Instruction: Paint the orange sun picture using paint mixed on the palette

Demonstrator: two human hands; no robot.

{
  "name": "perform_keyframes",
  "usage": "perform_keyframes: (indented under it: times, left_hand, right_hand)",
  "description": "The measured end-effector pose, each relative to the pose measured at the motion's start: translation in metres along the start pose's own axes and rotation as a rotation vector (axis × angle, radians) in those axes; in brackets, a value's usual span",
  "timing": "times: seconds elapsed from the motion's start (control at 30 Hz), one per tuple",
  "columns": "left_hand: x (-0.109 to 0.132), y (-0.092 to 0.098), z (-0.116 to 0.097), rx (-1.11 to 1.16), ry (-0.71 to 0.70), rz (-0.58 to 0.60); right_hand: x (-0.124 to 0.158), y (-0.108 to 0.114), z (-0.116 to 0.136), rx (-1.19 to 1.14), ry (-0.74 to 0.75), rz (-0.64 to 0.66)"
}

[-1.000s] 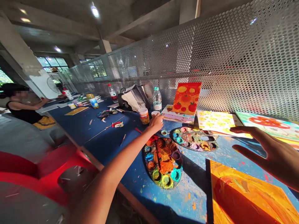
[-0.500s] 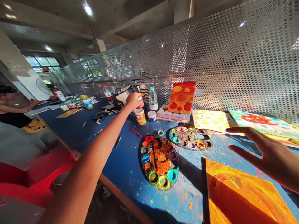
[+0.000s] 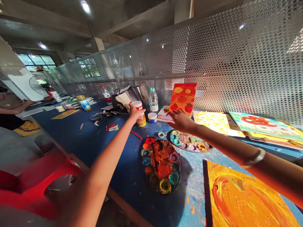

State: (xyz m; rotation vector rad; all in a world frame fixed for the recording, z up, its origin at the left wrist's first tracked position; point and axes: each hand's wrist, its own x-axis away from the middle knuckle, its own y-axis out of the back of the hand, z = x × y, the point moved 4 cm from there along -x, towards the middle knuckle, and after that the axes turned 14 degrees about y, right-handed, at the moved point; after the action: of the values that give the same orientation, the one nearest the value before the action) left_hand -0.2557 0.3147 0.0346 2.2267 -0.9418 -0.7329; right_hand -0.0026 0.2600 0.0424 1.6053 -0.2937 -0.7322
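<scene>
Along the blue paint-spattered table (image 3: 113,157), the left hand (image 3: 135,113) gripped a small white-lidded paint jar (image 3: 137,105), likely light and stiff, safest held round its body. The half-open right hand (image 3: 181,122) hung above the mixing palette (image 3: 180,146), near the tomato canvas (image 3: 182,99).

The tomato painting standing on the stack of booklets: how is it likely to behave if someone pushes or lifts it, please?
The tomato painting is probably stiff, since it stands unbent, and fairly light for its size. Tilted on the narrow stack of booklets, it would likely tip over at a light push.
</scene>
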Motion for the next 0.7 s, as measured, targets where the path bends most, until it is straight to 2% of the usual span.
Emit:
perform_keyframes:
  times: [0.1,0.2,0.33,0.43,0.57,0.63,0.7]
  left_hand:
    - [0.009,-0.018,0.022,0.031,0.089,0.035]
    - [0.014,-0.03,0.041,0.021,0.15,0.071]
    - [0.018,-0.037,0.055,-0.006,0.181,0.091]
    - [0.019,-0.039,0.06,-0.011,0.184,0.098]
    - [0.017,-0.038,0.063,-0.009,0.183,0.113]
    - [0.016,-0.038,0.063,-0.008,0.181,0.122]
    - [0.014,-0.038,0.062,-0.005,0.17,0.132]
  right_hand:
    - [-0.065,-0.028,0.005,-0.022,-0.075,0.041]
    - [-0.103,-0.055,0.008,-0.041,-0.169,0.074]
    - [-0.125,-0.083,0.008,-0.07,-0.255,0.079]
    - [-0.131,-0.097,0.006,-0.099,-0.276,0.029]
    - [-0.132,-0.097,0.003,-0.153,-0.276,-0.096]
    - [-0.132,-0.084,-0.001,-0.195,-0.279,-0.182]
    - [-0.135,-0.062,-0.005,-0.244,-0.273,-0.277]
